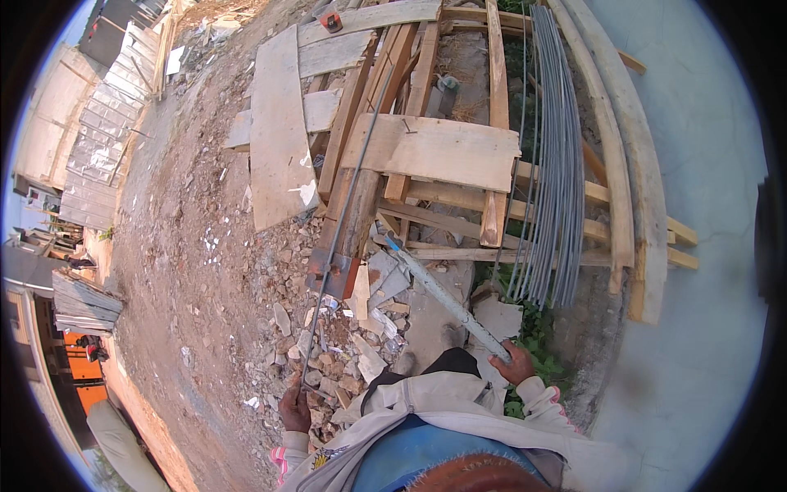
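My left hand [295, 403] is closed on a thin steel rod [343, 205], which runs up across a rusty metal plate [336, 284] fixed on a thick timber [355, 190] and over the boards. My right hand [512, 365] grips the lower end of a long, weathered pale grey pipe [447, 299] with a blue upper tip, held slanting over broken concrete and rubble. The pipe's tip is just right of the timber and plate. A short board [443, 152] lies across the timbers, under or beside the rod.
Stacked planks [279, 123] and timbers fill the far middle, with a bundle of steel bars [551, 230] and long boards [643, 271] to the right, beside a pale smooth wall or surface [697, 164]. Rubble and dirt [197, 246] spread left. Sheds and an orange panel [82, 358] stand at the left edge.
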Available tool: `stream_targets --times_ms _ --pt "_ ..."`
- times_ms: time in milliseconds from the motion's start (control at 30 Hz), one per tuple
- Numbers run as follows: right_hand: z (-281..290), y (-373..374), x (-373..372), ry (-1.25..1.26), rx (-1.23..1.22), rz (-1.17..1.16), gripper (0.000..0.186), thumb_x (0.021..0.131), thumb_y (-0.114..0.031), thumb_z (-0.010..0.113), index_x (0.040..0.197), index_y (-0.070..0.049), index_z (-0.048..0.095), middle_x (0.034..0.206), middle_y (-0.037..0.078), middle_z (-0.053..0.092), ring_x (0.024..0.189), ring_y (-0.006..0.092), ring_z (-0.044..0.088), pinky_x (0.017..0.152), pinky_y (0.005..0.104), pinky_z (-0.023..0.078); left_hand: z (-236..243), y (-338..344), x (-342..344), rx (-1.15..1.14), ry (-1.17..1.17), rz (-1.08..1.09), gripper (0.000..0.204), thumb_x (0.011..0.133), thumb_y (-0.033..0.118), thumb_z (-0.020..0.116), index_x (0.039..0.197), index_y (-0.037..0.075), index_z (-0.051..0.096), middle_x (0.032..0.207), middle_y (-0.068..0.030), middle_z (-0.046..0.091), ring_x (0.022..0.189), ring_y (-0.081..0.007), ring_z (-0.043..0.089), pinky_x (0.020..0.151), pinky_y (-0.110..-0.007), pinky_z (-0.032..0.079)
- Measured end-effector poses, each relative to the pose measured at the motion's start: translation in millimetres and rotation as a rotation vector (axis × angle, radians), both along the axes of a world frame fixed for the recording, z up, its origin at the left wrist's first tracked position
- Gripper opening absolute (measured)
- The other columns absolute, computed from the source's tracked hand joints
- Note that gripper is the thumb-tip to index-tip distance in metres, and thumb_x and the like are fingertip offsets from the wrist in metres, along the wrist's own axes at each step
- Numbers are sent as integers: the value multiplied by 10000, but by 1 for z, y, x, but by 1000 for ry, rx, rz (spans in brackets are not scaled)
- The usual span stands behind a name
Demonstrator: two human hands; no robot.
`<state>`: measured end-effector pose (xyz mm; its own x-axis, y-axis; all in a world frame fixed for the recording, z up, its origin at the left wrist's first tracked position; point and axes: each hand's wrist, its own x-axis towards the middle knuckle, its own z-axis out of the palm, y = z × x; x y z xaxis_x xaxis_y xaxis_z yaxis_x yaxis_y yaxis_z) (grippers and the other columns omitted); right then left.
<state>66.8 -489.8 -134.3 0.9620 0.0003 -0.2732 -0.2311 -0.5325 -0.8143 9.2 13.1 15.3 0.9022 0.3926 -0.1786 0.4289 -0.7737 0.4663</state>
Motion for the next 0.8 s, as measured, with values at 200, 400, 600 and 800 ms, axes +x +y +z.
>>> stream_targets --times_ms 200,400,600,800 --pt "51 24 1 -85 137 -14 341 927 -353 684 968 -25 599 605 124 545 506 274 531 519 391 424 -10 24 7 -64 -177 -156 253 960 29 596 1202 -1 666 883 -157 696 778 -234 678 725 -337 527" --pt "105 52 -29 80 290 -31 354 969 -350 639 957 -1 587 590 36 515 530 123 503 504 342 400 -25 71 10 -75 -190 -240 280 941 30 634 1218 31 675 882 -168 696 792 -260 695 725 -342 532" --pt "129 91 -79 72 109 60 372 983 -361 614 956 9 590 589 110 523 505 223 509 510 371 403 -34 117 28 -103 -278 -389 277 919 15 641 1191 28 688 897 -192 699 805 -304 702 727 -363 541" --pt "143 146 -118 189 99 40 347 1004 -346 582 921 -10 581 588 80 516 492 183 495 485 351 381 -28 129 34 -135 -275 -433 245 902 24 637 1141 32 692 928 -192 705 800 -369 688 702 -413 549"
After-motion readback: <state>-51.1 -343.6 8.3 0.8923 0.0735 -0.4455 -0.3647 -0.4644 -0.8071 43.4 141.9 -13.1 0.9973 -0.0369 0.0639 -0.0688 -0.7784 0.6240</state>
